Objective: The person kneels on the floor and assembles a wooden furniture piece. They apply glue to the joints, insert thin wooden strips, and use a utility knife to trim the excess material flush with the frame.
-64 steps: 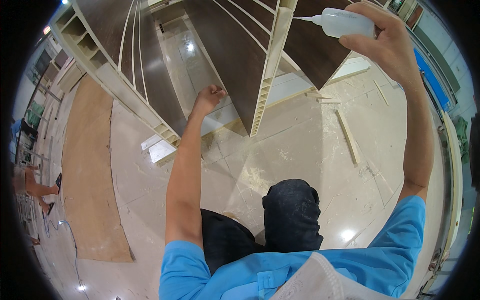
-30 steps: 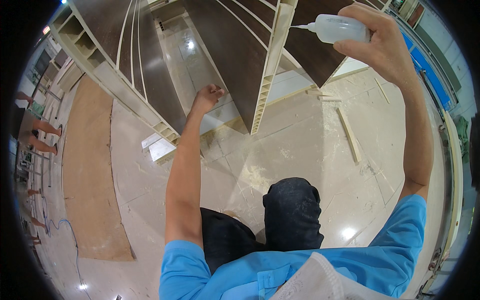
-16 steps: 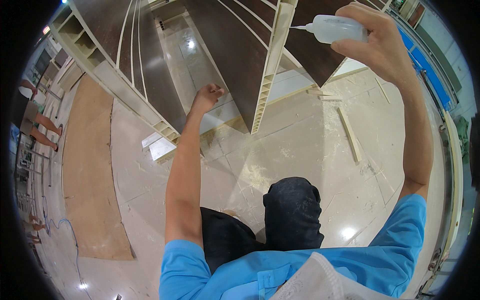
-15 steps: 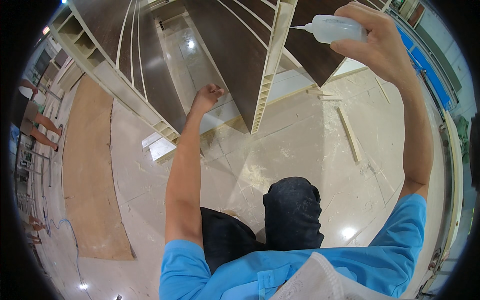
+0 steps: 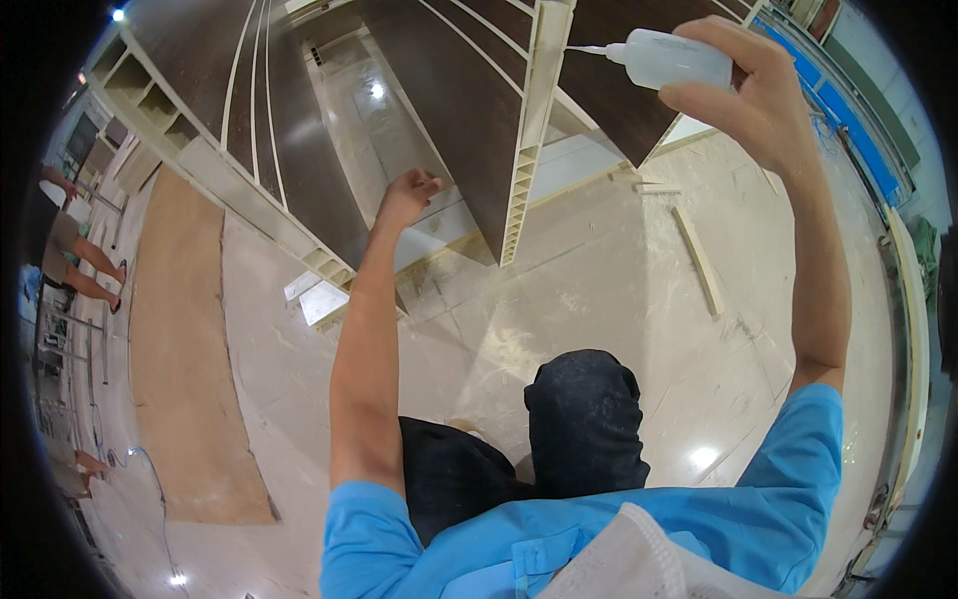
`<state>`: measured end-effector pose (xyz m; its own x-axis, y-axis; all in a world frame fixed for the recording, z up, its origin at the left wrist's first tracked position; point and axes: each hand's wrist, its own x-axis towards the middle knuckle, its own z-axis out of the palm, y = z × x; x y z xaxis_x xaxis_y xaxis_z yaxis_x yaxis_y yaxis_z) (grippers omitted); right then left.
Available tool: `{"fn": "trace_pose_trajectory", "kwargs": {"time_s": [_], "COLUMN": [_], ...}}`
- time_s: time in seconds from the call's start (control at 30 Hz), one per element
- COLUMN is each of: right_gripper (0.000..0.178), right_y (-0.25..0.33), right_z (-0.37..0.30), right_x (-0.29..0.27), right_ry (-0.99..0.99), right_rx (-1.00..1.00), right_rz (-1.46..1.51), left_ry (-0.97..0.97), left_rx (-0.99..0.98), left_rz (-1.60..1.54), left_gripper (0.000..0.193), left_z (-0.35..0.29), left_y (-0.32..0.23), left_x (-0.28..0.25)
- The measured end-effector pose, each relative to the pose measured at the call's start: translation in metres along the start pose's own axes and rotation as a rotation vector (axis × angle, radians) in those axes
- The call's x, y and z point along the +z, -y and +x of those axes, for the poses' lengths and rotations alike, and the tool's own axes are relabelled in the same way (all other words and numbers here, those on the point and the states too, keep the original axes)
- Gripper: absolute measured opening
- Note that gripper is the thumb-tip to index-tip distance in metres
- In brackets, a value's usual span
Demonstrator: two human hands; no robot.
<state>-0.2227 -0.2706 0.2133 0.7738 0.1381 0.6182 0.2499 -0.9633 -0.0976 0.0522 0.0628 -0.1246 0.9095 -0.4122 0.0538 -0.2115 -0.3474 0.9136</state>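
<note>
In my right hand (image 5: 760,90) is a translucent white squeeze bottle (image 5: 671,59), lying nearly level with its thin nozzle pointing left. The nozzle tip is at the pale slotted edge (image 5: 540,75) of a standing dark brown panel (image 5: 444,105); whether it touches cannot be told. My left hand (image 5: 407,198) is loosely closed, its fingers curled, close to that panel's left face, and I see nothing in it. Another dark panel (image 5: 304,140) with pale lines and a hollow, compartmented edge stands to the left. A third dark panel (image 5: 624,95) is at the right.
Pale wood strips (image 5: 698,262) and shavings lie on the tiled floor (image 5: 579,309). A long brown sheet (image 5: 185,369) lies at the left, beside a blue cable (image 5: 160,489). Another person's legs (image 5: 92,270) show at the far left. A blue frame (image 5: 848,130) runs along the right.
The bottle's nozzle has come slightly left and up along the pale panel edge with my right hand. My left hand stays by the panel. The view has shifted slightly.
</note>
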Motion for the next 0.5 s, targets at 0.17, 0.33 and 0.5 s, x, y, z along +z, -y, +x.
{"fn": "trace_pose_trajectory", "kwargs": {"time_s": [0.17,0.33,0.5], "right_gripper": [0.059,0.05,0.05], "right_y": [-0.048,-0.082,-0.106], "right_z": [-0.073,-0.18,-0.322], "right_x": [0.04,0.157,0.285], "right_ry": [-0.107,-0.294,-0.143], "right_rx": [0.231,0.671,1.105], "right_rz": [0.393,0.801,0.588], "left_ry": [-0.038,-0.1,-0.27], "left_rx": [-0.041,0.024,0.249], "left_rz": [0.069,-0.129,-0.367], "left_gripper": [0.035,0.032,0.032], "left_z": [0.002,0.005,0.009], "left_y": [-0.006,-0.037,-0.106], "left_x": [-0.009,-0.015,-0.018]}}
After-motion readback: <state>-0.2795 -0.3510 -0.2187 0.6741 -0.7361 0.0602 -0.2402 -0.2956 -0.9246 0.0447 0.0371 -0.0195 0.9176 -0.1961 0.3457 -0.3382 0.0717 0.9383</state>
